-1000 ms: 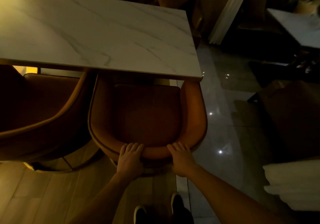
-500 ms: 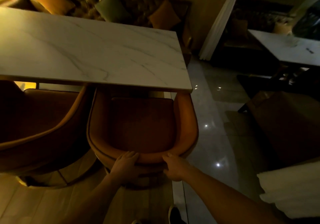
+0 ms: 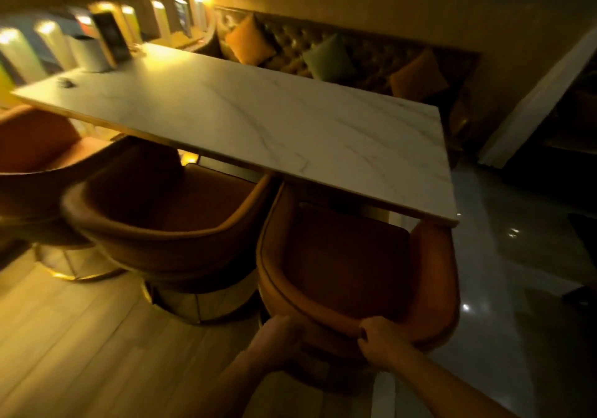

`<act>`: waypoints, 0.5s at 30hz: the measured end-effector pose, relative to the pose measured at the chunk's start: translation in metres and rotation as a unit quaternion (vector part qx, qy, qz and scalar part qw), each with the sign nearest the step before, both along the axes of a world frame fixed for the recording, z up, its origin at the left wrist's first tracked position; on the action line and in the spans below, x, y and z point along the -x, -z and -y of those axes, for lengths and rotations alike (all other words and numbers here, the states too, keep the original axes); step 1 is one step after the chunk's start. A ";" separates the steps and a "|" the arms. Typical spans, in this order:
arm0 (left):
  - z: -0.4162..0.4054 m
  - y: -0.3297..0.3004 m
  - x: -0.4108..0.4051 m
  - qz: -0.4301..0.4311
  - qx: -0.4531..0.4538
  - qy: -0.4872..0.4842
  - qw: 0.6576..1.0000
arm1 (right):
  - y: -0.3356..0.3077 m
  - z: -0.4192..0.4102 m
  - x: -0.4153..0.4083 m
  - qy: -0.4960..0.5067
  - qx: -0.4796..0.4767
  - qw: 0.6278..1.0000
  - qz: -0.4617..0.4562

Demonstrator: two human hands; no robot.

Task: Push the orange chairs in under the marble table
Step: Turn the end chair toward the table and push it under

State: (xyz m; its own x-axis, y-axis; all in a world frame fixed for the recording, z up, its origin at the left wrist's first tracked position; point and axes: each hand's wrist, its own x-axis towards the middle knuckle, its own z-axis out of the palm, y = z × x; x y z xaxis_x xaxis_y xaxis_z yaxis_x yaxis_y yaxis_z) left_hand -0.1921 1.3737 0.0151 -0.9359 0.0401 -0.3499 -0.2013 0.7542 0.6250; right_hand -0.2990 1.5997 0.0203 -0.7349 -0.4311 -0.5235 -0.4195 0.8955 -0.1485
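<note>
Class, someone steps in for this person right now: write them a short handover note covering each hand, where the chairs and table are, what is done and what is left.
Left hand: grips the back rim of the right-end orange chair.
Right hand: grips the same rim, beside the left.
That chair's front sits under the marble table at its right corner; the seat and back still show.
Middle chair: turned at an angle, mostly outside the table edge.
Left chair: only partly in view.
Left to do: probably finish this push, then square up and push in the others.
</note>
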 end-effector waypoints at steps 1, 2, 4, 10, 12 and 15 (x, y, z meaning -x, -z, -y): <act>0.007 -0.002 -0.006 -0.006 -0.006 -0.024 1.000 | -0.002 0.008 0.002 -0.007 0.004 1.000 -0.003; 0.013 -0.003 -0.013 -0.008 -0.006 -0.051 0.999 | -0.004 0.016 0.004 -0.017 0.010 1.000 -0.002; 0.025 -0.002 -0.023 -0.009 0.002 -0.106 0.994 | -0.005 0.033 0.006 -0.043 0.025 0.999 0.003; 0.044 -0.012 -0.045 -0.005 0.009 -0.244 0.970 | -0.004 0.082 0.008 -0.108 0.072 0.991 0.020; 0.040 -0.018 -0.050 -0.013 0.011 -0.275 0.961 | -0.007 0.089 0.009 -0.152 0.077 0.985 0.003; 0.027 -0.019 -0.052 0.001 0.022 -0.294 0.956 | 0.002 0.085 0.014 -0.211 0.075 0.975 -0.010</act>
State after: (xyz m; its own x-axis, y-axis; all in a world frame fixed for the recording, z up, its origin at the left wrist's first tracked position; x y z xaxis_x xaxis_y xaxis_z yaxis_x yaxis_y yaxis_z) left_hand -0.1401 1.3469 0.0344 -0.7913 -0.5071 -0.3417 -0.5998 0.5352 0.5947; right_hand -0.3125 1.5146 0.0185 -0.4856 -0.7672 -0.4191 -0.7498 0.6120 -0.2515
